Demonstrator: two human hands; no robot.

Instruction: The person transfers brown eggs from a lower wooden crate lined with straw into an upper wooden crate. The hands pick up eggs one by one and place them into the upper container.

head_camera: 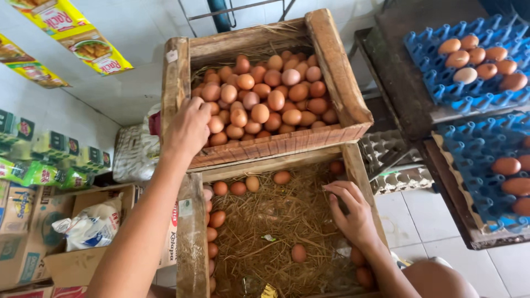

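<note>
left hand point(189, 128) on smooth eggs point(265, 99), rough wooden crate point(337, 72)

The upper rough-sawn wooden crate point(265, 88) has raw, splintery, unpainted boards with a matt, weathered grain. The brown eggs point(265, 99) heaped in it have smooth shells with a faint satin sheen. Just below that crate, the lower wooden crate point(190, 232) shows the same coarse, worn planks and is lined with dry, wiry straw point(276, 221). Right of the upper crate, the blue moulded plastic egg trays point(469, 83) look smooth and slightly glossy. Left of it hang shiny yellow foil sachets point(83, 38), with dull brown cardboard boxes point(72, 265) below them.
</note>
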